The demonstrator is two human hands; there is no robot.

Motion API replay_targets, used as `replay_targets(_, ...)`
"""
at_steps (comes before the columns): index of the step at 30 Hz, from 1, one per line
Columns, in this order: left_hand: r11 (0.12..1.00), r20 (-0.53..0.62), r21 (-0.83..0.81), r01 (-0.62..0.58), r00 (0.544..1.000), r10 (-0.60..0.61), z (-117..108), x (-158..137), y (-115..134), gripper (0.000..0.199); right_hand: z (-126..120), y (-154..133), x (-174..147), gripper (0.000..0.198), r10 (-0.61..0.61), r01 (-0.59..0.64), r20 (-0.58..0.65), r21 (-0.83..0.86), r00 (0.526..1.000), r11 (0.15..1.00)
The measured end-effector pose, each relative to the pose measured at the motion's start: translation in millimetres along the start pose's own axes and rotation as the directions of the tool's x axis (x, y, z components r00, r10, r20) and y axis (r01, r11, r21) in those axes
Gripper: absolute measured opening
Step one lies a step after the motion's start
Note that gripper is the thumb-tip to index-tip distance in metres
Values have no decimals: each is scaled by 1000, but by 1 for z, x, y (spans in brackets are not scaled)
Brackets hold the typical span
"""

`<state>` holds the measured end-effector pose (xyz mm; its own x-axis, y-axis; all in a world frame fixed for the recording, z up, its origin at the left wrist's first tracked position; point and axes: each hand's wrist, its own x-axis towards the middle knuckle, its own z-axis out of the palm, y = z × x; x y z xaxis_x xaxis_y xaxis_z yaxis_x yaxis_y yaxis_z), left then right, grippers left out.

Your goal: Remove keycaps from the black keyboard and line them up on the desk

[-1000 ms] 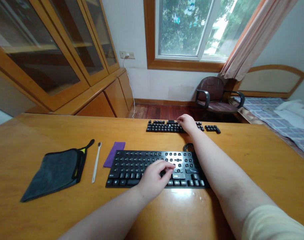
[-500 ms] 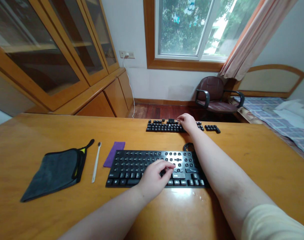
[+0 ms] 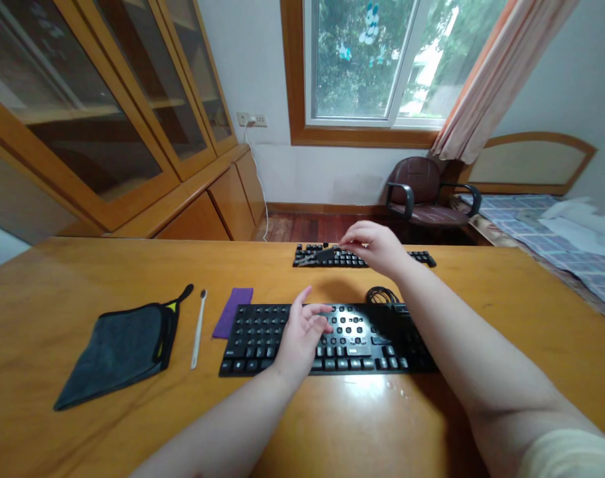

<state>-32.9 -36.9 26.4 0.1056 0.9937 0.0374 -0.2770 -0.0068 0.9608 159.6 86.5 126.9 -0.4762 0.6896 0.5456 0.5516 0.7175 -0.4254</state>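
Note:
A black keyboard (image 3: 262, 364) lies in front of me. Most of its upper rows show bare switches, while keycaps remain along the bottom rows. My left hand (image 3: 305, 335) hovers over its middle, fingers spread and holding nothing. Beyond the keyboard, my right hand (image 3: 374, 244) is raised and pinches what looks like a keycap puller (image 3: 325, 254), a small black handle with thin wire prongs pointing left. Below it, loose black keycaps (image 3: 349, 260) stand in rows at the table's far edge; my right hand hides part of them.
To the left lie a purple cloth (image 3: 232, 312), a white toothbrush (image 3: 198, 332) and a folded grey cloth (image 3: 117, 345) with a black loop. A coiled cable (image 3: 380, 295) sits behind the keyboard. An office chair (image 3: 416, 189) stands past the wooden table (image 3: 147, 438).
My right hand has lifted from the far keycaps with the puller and come nearer. My left hand has shifted slightly left and up, its fingers spreading from a near pinch.

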Motion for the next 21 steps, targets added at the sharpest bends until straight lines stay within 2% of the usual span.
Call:
replay_targets(3, 993, -54, -120, -24, 998, 17, -2, 2, 0, 61, 26, -14, -27, 17, -93, 90, 49, 60, 994, 994)
replay_targets(7, 979, -130, -206, -3, 991, -24, -4, 5, -2, 44, 52, -18, -55, 17, -112, 96, 115, 130, 987, 987)
replay_targets(9, 979, -178, -205, 18, 983, -56, -3, 7, -3, 36, 53, -18, -54, 17, -138, 108, 176, 165, 975, 980)
replay_targets(12, 977, -222, -213, 21, 973, -69, -2, 7, -4, 30, 40, -11, -27, 18, -164, 117, 235, 204, 958, 972)
replay_targets(13, 977, -221, -214, 24, 973, -72, -2, 7, -5, 29, 35, -4, -13, 21, -116, 84, 179, 177, 977, 981)
replay_targets(14, 977, -213, -210, 29, 974, -75, -2, 7, -5, 29, 31, 6, 2, 26, -17, 8, 77, 122, 997, 993)
replay_targets(15, 979, -202, -198, 37, 976, -77, -1, 6, -5, 28, 28, 18, 17, 32, 109, -107, -48, 50, 993, 993)
replay_targets(16, 983, -191, -180, 44, 979, -78, -1, 5, -5, 28, 27, 31, 30, 35, 239, -246, -152, -25, 959, 969)
replay_targets(17, 986, -178, -157, 48, 981, -77, -1, 4, -5, 28, 29, 45, 42, 35, 342, -367, -201, -105, 918, 924)
replay_targets(19, 993, -160, -109, 51, 985, -68, -1, 3, -4, 27, 40, 71, 56, 29, 476, -498, -148, -238, 867, 834)
replay_targets(21, 996, -147, -77, 51, 987, -62, -1, 2, -3, 26, 56, 90, 58, 25, 533, -512, -24, -317, 846, 799)
